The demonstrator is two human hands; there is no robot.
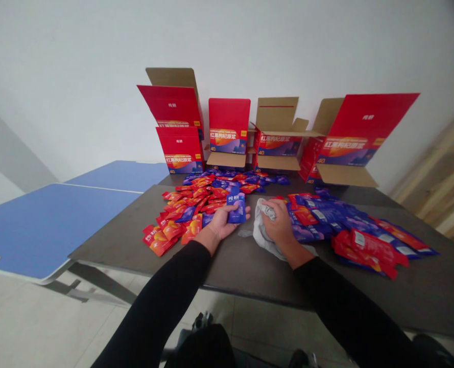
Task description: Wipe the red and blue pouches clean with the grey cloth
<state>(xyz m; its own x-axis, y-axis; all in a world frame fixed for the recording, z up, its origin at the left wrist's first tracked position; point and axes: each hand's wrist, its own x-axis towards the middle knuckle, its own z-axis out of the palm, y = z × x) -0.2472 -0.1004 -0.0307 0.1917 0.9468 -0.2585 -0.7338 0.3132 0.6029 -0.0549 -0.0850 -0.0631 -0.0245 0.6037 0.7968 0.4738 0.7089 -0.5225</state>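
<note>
My left hand [222, 224] holds a purple sachet [236, 206] upright over the table, thumb across its front and printed side toward me. Just to the right, my right hand [278, 223] is closed around a crumpled grey-white cloth [262, 230], whose loose part lies on the tabletop. Left of my left hand spreads a pile of red sachets [178, 214] with some purple ones among them. On the other side, beyond my right hand, lies a heap of purple sachets [337, 214], with red sachets [368, 250] at its near edge.
Several red printed cartons with raised flaps stand along the back of the dark table [135, 240], among them a left carton [181, 151], a middle carton [229, 135] and a right carton [349, 143]. A blue table [58, 220] adjoins on the left. A white wall rises behind.
</note>
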